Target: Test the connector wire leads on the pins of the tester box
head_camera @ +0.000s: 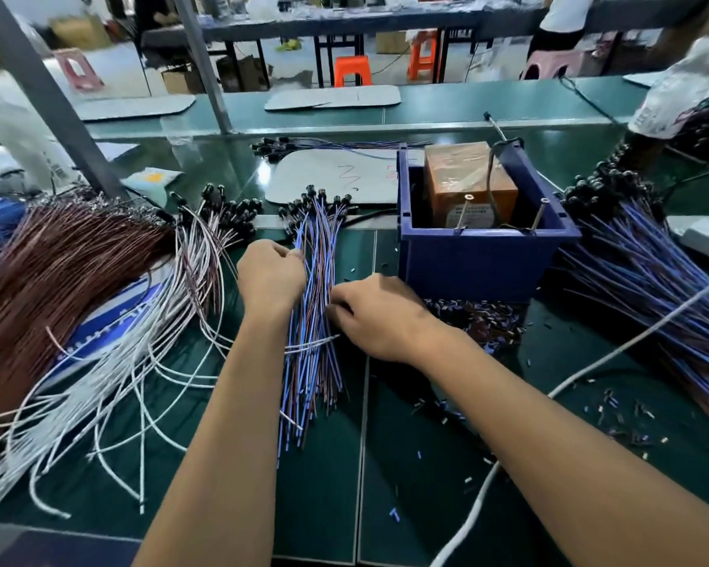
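While I look down at my green table (426, 464), far on my left lies a big brown wire pile (58, 272), and next to it a messy bunch of white wires (148, 362). Then comes my left hand (270, 276), curled tight and pinching some leads near the top of the blue and brown wire bundle (312, 362). This bundle lies in the middle, right between my two hands, with its long way running away from me: black plugs at the far end, bare tips near me. My right hand (375, 317) is just beside the bundle, its fingers bent and touching the wires, but I cannot tell if they truly hold one. More to the right stands the blue tester box (479, 263) with two thin pins (463, 212) poking up. My right hand is closer to it, so I think the leads must go right and up to those pins
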Tool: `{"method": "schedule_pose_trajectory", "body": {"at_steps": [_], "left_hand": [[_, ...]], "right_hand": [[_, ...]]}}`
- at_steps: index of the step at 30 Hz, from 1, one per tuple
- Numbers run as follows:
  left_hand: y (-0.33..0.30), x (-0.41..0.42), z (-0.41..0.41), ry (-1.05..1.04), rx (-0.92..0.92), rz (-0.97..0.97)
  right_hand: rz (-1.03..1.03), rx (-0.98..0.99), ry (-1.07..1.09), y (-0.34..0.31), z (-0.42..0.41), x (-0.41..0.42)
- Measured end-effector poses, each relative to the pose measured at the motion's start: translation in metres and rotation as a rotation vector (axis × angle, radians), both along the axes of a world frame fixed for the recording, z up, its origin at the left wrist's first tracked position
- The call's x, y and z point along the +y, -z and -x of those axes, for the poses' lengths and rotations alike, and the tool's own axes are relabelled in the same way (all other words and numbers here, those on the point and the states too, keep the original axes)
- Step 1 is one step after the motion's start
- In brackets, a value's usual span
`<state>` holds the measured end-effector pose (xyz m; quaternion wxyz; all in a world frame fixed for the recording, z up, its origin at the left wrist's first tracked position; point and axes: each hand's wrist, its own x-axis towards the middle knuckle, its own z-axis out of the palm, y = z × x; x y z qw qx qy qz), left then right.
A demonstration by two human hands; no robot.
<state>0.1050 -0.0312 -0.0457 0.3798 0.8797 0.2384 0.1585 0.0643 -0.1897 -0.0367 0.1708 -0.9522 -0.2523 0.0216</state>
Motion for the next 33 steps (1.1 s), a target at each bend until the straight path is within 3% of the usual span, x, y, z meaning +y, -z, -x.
{"method": "schedule_pose_trajectory", "body": {"at_steps": [6, 9, 14, 17, 20, 24, 29, 33], "left_hand": [[-0.008, 0.0, 0.006, 0.077, -0.154, 0.684], [-0.014, 0.001, 0.01, 0.12, -0.133, 0.875], [-0.031, -0.006, 0.022, 0.323, -0.285, 1.196], [-0.037, -0.012, 0.027, 0.504, -0.445, 1.327], [-0.04, -0.015, 0.032, 0.537, -0.472, 1.292], [-0.04, -0.015, 0.03, 0.418, -0.451, 1.202], [-0.022, -0.011, 0.02, 0.216, -0.13, 0.831], [-0.009, -0.008, 0.014, 0.081, -0.009, 0.578]], "right_hand": [[-0.08, 0.018, 0.012, 0.001, 0.0, -0.003], [-0.128, 0.061, 0.035, 0.0, -0.001, -0.004], [-0.456, -0.018, 0.109, -0.001, 0.005, 0.004], [-0.706, 0.112, 0.05, -0.006, 0.01, 0.012], [-0.781, 0.164, 0.064, -0.012, 0.008, 0.012], [-0.647, 0.057, 0.111, -0.017, 0.005, 0.009], [-0.276, 0.01, 0.146, -0.015, 0.005, 0.009], [-0.213, 0.022, 0.197, -0.01, 0.006, 0.008]]}}
